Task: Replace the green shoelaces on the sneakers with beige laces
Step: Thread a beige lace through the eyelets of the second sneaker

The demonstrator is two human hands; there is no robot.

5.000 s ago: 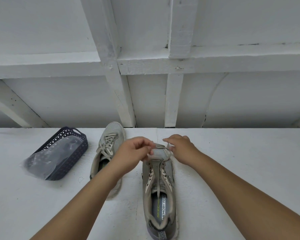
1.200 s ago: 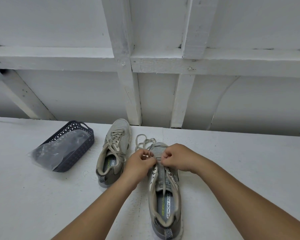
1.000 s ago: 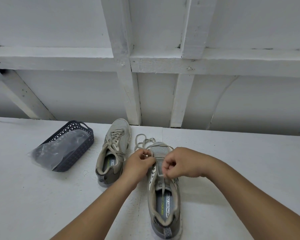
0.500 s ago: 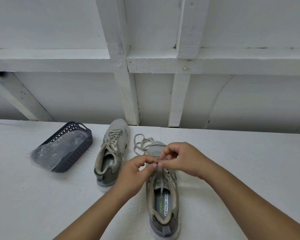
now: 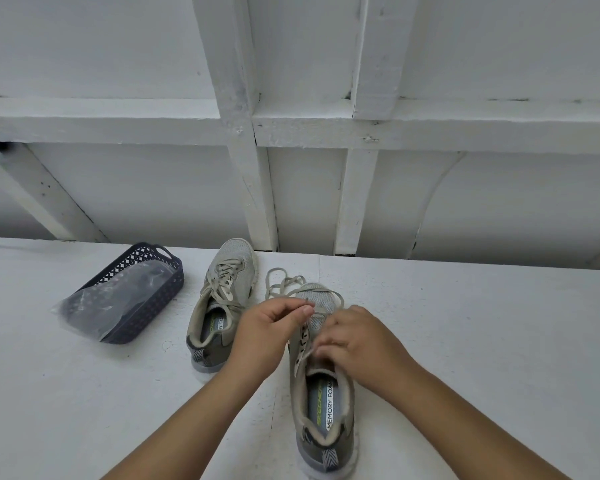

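Observation:
Two grey sneakers stand on the white table. The near sneaker (image 5: 323,403) points away from me, its eyelets mostly bare and its tongue showing. A beige lace (image 5: 284,284) lies looped over its toe and on the table beyond. My left hand (image 5: 267,332) pinches a strand of that lace between thumb and forefinger at the left eyelet row. My right hand (image 5: 355,341) sits over the right eyelet row with curled fingers; the lace end under them is blurred. The far sneaker (image 5: 222,299) is laced with a beige lace.
A dark blue perforated basket (image 5: 142,282) holding a clear plastic bag (image 5: 97,306) sits at the left of the table. A white panelled wall (image 5: 291,174) rises directly behind the table's far edge.
My right hand has dropped from the toe end toward the shoe's tongue. My left hand has lifted slightly, still pinching the lace. The shoes and basket stayed put.

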